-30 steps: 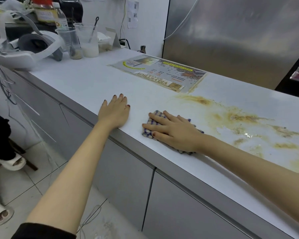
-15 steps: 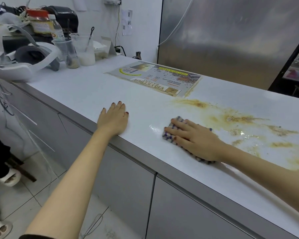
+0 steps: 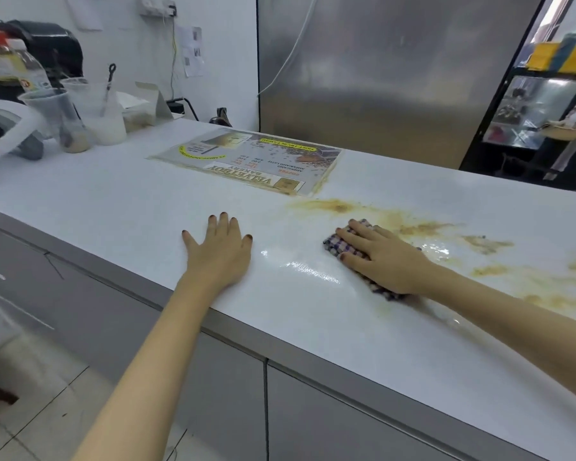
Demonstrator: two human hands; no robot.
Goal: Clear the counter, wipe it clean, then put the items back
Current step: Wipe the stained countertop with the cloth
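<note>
Wiping: right hand (image 3: 383,257) flat, pressing cloth (image 3: 332,243) toward spill (image 3: 423,227); left hand (image 3: 218,254) splayed flat on desk (image 3: 113,201), likely bracing.

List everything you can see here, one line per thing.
counter: one, white top, across the view.
checked cloth: one, purple-white, on the counter under the right hand.
spill stains: several, brown, counter beyond and right of the cloth.
menu sheet: one, printed, flat at the counter's far side.
plastic cups: two, clear, counter's far left.
steel panel: one, silver, behind the counter.
left hand: one, flat on the counter, left of the cloth.
right hand: one, pressing flat on the cloth.
</note>
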